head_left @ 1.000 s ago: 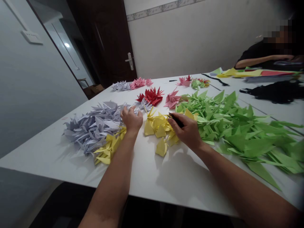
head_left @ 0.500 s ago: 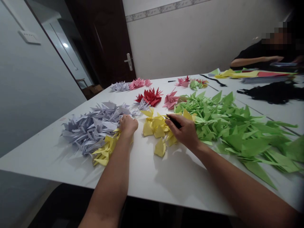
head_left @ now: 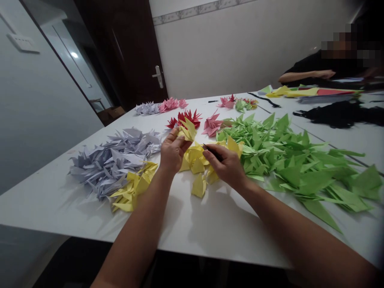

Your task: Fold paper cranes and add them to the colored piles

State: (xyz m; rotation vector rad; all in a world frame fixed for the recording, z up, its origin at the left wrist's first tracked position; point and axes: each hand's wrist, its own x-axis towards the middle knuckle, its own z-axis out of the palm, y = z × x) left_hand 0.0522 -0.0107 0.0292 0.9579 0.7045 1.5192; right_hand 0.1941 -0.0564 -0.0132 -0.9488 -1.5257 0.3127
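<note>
Head view: one yellow folded-paper piece (head_left: 188, 130), pinched in left hand (head_left: 171, 154), raised above bench (head_left: 60, 206), well in from near edge; right hand (head_left: 229, 166), closed round dark pointed tool (head_left: 216, 153). Best gripped lightly, tool tip clear of creases. Lilac heap (head_left: 117, 160), matte, spiky, towards left edge; green heap (head_left: 288, 160), broad-pointed, towards right

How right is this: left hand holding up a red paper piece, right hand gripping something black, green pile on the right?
The head view shows the left hand holding up a yellow paper piece, not red. The rest stands: right hand gripping something black, green pile on the right.
</note>
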